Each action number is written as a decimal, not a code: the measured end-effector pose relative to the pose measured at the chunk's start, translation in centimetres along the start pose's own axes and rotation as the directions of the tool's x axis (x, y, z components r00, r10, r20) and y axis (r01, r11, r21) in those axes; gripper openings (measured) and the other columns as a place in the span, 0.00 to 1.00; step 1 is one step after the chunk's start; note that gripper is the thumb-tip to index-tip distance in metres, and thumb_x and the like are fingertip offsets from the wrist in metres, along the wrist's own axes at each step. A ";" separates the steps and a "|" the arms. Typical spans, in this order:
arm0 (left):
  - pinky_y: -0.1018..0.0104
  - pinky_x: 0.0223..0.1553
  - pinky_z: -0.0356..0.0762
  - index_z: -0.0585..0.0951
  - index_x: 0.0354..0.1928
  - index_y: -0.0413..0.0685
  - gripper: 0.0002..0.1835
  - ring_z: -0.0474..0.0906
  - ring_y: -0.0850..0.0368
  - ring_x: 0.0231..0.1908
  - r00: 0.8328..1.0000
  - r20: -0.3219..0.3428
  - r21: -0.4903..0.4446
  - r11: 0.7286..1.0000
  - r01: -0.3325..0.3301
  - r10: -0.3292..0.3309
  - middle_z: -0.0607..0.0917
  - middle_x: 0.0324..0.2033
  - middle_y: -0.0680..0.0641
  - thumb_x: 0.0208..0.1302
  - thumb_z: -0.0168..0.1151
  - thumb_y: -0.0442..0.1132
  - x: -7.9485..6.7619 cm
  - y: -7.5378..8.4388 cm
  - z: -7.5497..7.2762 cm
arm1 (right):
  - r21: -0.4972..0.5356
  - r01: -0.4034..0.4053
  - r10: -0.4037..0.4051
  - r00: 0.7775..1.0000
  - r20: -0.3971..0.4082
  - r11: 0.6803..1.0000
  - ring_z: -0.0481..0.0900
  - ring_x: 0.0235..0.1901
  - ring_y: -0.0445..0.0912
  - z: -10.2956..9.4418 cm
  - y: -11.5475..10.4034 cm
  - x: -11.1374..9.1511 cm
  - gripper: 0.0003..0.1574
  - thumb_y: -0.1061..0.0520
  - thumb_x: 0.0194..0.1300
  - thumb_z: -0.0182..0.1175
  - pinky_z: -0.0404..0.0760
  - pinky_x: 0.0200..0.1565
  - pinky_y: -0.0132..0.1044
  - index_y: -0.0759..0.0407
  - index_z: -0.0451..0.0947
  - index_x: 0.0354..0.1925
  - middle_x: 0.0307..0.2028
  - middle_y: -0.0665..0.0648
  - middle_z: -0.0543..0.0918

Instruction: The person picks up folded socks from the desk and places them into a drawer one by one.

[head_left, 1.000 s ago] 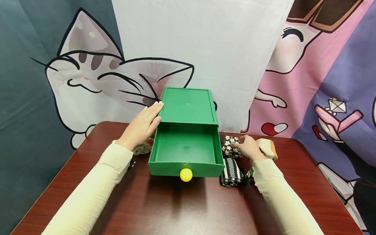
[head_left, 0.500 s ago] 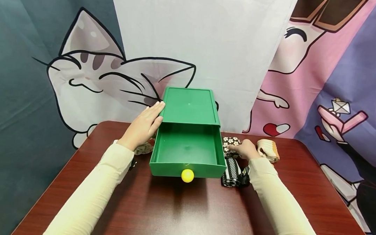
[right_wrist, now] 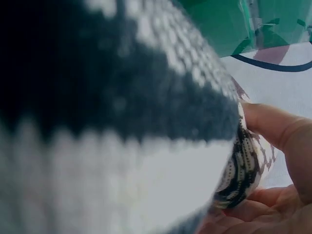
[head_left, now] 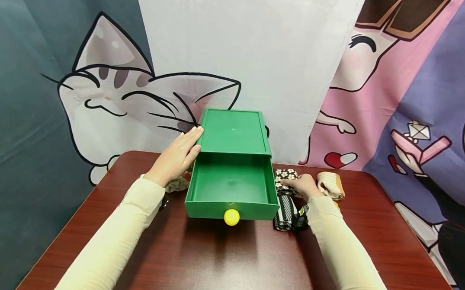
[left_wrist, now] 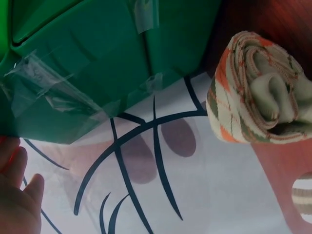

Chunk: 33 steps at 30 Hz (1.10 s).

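Right fingers [head_left: 292, 182] have moved leftward, pinching the floral roll [head_left: 283, 174]; left fingers [head_left: 188, 138] lie straight against the green box [head_left: 233, 132].

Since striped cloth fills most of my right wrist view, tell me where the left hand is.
Observer: In the head view, the left hand is touching the left edge of the green box.
Operator: Good. Now place the bundle in the right hand for me, relative to that box.
Observer: The head view shows the right hand gripping the floral bundle just to the right of the box's pulled-out drawer.
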State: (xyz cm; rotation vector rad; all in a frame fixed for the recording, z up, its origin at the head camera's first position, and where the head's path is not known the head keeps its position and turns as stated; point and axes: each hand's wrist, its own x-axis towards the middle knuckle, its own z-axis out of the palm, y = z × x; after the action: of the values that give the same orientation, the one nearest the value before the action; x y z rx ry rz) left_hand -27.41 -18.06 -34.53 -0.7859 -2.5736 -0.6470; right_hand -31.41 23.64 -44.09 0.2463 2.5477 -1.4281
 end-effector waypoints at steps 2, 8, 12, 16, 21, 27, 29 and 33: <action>0.50 0.78 0.45 0.59 0.78 0.42 0.30 0.53 0.48 0.77 1.000 0.028 0.013 1.000 0.004 -0.004 0.61 0.77 0.44 0.83 0.41 0.50 0.0 0.1 -0.3 | 0.027 0.002 -0.002 1.000 -0.012 1.000 0.73 0.21 0.38 0.0 0.1 -0.1 0.30 0.52 0.62 0.72 0.87 0.36 0.39 0.51 0.60 0.19 0.23 0.46 0.68; 0.50 0.78 0.43 0.57 0.79 0.44 0.33 0.49 0.48 0.78 0.994 0.111 0.037 0.999 0.017 -0.021 0.58 0.78 0.45 0.83 0.38 0.54 0.4 0.4 -0.9 | 0.104 0.024 -0.019 0.999 -0.050 0.994 0.74 0.27 0.38 -0.6 0.3 -0.6 0.29 0.51 0.65 0.70 0.88 0.45 0.46 0.52 0.60 0.20 0.28 0.48 0.70; 0.49 0.78 0.44 0.56 0.80 0.44 0.32 0.48 0.49 0.78 0.992 0.121 0.038 0.999 0.025 -0.029 0.57 0.78 0.45 0.83 0.39 0.53 0.3 0.4 -0.9 | 0.201 0.033 -0.024 0.999 -0.045 0.979 0.75 0.28 0.37 -1.1 0.0 -1.2 0.27 0.52 0.65 0.70 0.87 0.47 0.46 0.53 0.63 0.21 0.29 0.47 0.72; 0.49 0.78 0.44 0.56 0.80 0.43 0.31 0.50 0.47 0.78 0.994 0.104 0.030 0.999 0.019 -0.022 0.58 0.78 0.44 0.83 0.40 0.51 0.2 0.3 -0.9 | 0.244 0.038 -0.026 0.998 -0.055 0.969 0.75 0.26 0.36 -1.6 -0.9 -2.0 0.22 0.51 0.65 0.70 0.86 0.49 0.44 0.57 0.68 0.26 0.29 0.47 0.73; 0.49 0.78 0.44 0.57 0.79 0.43 0.32 0.51 0.45 0.78 0.994 0.105 0.043 0.999 0.008 -0.012 0.58 0.78 0.45 0.83 0.40 0.52 0.2 0.3 -1.0 | 0.200 0.044 -0.026 0.995 -0.093 0.979 0.77 0.26 0.37 -2.3 -2.1 -3.4 0.23 0.44 0.65 0.70 0.86 0.39 0.38 0.58 0.71 0.31 0.33 0.48 0.74; 0.48 0.78 0.44 0.57 0.79 0.43 0.32 0.51 0.47 0.78 0.993 0.114 0.067 0.998 -0.001 -0.007 0.59 0.78 0.45 0.83 0.41 0.52 0.3 0.4 -1.3 | 0.241 0.064 -0.048 0.996 -0.075 0.968 0.70 0.19 0.38 -3.2 -3.5 -5.2 0.22 0.41 0.65 0.69 0.70 0.19 0.31 0.56 0.76 0.37 0.30 0.45 0.74; 0.48 0.78 0.45 0.57 0.79 0.43 0.32 0.51 0.46 0.78 0.993 0.116 0.076 0.997 -0.007 -0.002 0.59 0.78 0.45 0.83 0.41 0.52 0.3 0.3 -1.3 | 0.285 0.082 -0.064 0.995 -0.071 0.955 0.71 0.20 0.36 -3.5 -4.0 -5.8 0.20 0.42 0.65 0.69 0.71 0.20 0.28 0.56 0.77 0.38 0.29 0.43 0.76; 0.49 0.78 0.44 0.57 0.79 0.42 0.32 0.51 0.47 0.78 0.993 0.120 0.082 0.997 -0.012 0.002 0.59 0.78 0.44 0.83 0.40 0.52 0.3 0.3 -1.3 | 0.411 0.115 -0.097 0.993 -0.065 0.904 0.79 0.28 0.33 -3.9 -5.3 -6.9 0.17 0.49 0.67 0.69 0.82 0.30 0.26 0.57 0.78 0.46 0.32 0.42 0.80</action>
State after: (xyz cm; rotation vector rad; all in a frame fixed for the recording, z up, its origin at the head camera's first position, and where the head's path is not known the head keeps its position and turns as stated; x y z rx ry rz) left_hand -27.18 -18.41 -33.20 -0.8300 -2.6852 -0.5016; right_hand -26.49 23.95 -36.00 0.2055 2.2904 -2.0210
